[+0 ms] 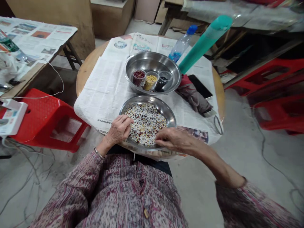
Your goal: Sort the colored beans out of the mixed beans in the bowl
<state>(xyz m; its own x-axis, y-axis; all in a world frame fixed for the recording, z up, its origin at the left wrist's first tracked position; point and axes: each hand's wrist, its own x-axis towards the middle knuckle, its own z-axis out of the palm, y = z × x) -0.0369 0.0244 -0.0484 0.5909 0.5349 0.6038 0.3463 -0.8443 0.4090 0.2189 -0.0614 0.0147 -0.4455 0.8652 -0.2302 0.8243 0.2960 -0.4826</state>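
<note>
A shallow steel plate [171,117] holds a spread layer of mixed grains and beans [147,122], white, black, dark red and yellow. At its left rim is my left hand [120,128], fingers curled together over the grains; what they hold, if anything, is hidden. My right hand [172,139] reaches over the lower right of the plate with fingers pinched at the grains. Behind it stands a deeper steel basin [152,58] with three clear cups: one of red beans [139,74], one of yellow grains [150,79] and one of black beans [163,79].
Newspaper [104,85] covers the round wooden table. On the right lie a blue-capped bottle [181,46], a green tube [205,44], a dark phone [200,87] and a crumpled cloth [193,96]. A red stool [49,117] with a power strip [14,117] stands left; cables cross the floor.
</note>
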